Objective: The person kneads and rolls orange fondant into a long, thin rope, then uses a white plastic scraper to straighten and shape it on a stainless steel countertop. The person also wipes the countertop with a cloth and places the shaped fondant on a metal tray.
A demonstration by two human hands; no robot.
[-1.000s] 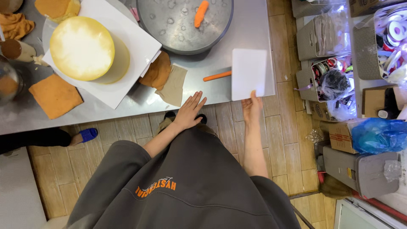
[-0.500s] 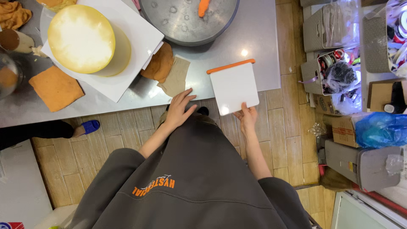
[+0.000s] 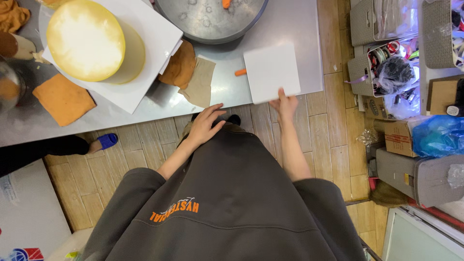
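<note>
- The right hand [image 3: 285, 103] grips the near edge of a white square scraper [image 3: 271, 71], fingers closed on it. The scraper lies over the steel table [image 3: 290, 24] near its corner, with an orange handle [image 3: 240, 72] showing at its left side.
- The left hand [image 3: 205, 124] is open and holds nothing — its fingers are spread at the table edge, just below a folded brown paper [image 3: 199, 82].
- A pale yellow round cake [image 3: 92, 41] stands on a white board [image 3: 154, 38], well apart to the left.

Bakery kitchen: steel worktable [image 3: 270, 19], cake [image 3: 87, 41]
</note>
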